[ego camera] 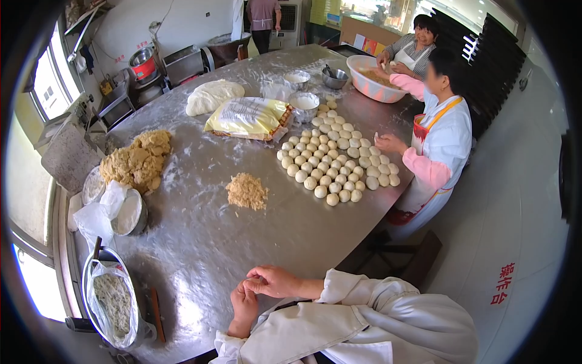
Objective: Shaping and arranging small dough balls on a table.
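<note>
My left hand [244, 302] and my right hand [275, 281] meet at the fingertips over the near edge of the steel worktable [218, 245]. The fingers are curled, and whether something small lies between them cannot be told. Beyond them sits a small heap of crumbly tan filling [247, 191]. Many round dough balls [323, 168] stand in close rows further right. A long wooden stick [158, 314] lies to the left, beside an oval metal basin [132, 277] lined with plastic and holding a pale, speckled mixture [112, 302].
Tan dough [136, 159], a floury bowl [128, 213], white dough [213, 96] and a yellow-and-white bag [250, 118] are on the table. A co-worker [439, 132] reaches over the right edge; another is behind a large plastic basin [375, 86]. A third person [263, 22] stands at the back.
</note>
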Motion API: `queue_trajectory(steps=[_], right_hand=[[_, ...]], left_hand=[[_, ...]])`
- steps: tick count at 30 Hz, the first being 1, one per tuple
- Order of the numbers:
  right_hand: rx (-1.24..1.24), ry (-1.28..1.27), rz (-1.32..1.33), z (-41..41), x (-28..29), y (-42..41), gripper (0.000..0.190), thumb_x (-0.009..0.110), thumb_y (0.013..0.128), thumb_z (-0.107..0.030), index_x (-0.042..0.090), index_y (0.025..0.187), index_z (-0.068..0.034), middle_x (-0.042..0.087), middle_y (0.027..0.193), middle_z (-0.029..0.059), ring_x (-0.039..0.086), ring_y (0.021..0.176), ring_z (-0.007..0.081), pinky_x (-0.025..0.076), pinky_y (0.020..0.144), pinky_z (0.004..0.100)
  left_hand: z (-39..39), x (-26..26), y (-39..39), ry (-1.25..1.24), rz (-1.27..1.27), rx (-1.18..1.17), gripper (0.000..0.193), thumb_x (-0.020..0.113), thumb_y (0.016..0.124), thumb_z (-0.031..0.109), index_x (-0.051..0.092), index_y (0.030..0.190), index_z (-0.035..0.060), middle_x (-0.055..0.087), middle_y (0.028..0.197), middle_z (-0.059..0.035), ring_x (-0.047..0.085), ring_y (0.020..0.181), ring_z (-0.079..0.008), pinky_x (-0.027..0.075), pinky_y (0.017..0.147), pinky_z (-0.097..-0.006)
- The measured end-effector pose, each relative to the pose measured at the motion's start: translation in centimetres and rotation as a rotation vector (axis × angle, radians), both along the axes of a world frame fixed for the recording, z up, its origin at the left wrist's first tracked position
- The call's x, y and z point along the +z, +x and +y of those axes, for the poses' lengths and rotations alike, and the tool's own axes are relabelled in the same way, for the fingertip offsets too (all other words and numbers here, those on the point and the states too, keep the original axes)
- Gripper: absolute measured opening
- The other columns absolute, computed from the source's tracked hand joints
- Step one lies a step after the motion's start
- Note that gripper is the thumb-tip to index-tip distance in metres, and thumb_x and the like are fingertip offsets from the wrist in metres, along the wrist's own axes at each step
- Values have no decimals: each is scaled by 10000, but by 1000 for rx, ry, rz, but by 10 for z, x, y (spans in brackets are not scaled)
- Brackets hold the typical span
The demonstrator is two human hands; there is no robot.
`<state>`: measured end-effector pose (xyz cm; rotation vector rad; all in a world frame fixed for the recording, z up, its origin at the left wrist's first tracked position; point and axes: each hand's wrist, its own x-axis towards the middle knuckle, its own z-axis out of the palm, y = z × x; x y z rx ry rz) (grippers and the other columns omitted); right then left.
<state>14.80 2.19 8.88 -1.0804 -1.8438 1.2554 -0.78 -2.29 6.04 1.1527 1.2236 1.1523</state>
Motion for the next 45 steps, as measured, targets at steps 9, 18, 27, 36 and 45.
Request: queue_trajectory(steps=[9, 18, 27, 36, 45], right_hand=[[7, -110, 6, 2, -4, 1, 271, 673, 934, -278, 642, 1031, -28, 681, 898, 84, 641, 775, 166, 517, 698, 313], [-153, -85, 45, 4, -5, 1, 287, 655, 930, -316, 649, 905, -30, 694, 780, 108, 664, 691, 224, 515, 630, 348], [-21, -124, -29, 1, 8, 0, 320, 632, 960, -346, 643, 978, -27, 676, 783, 78, 654, 701, 189, 518, 648, 317], [2, -17, 55, -1, -5, -2, 250, 631, 960, -286, 635, 942, -37, 655, 756, 101, 616, 650, 238, 491, 613, 355], [-162, -13, -115, 6, -8, 3, 429, 527, 994, -379, 629, 761, -34, 620, 672, 178, 597, 610, 368, 457, 563, 437]], left_hand=[[1, -3, -8, 7, 72, -41, 414, 462, 1047, 346, 599, 901, -16, 653, 799, -73, 579, 680, -155, 469, 592, -322], [5, 4, 4, 232, 363, -78, 270, 533, 1007, 251, 456, 956, -2, 617, 781, -155, 616, 689, -300, 477, 599, -398], [3, 9, -3, -19, 265, 78, 378, 438, 1059, 260, 553, 802, 8, 597, 685, -45, 521, 566, -112, 428, 517, -278], [0, -7, -12, -134, 118, 10, 429, 395, 1068, 334, 619, 934, -6, 622, 758, -19, 567, 659, -111, 465, 597, -259], [4, 34, 10, 154, 302, -74, 385, 633, 949, 228, 501, 1220, -11, 634, 1030, -163, 633, 874, -255, 519, 722, -373]])
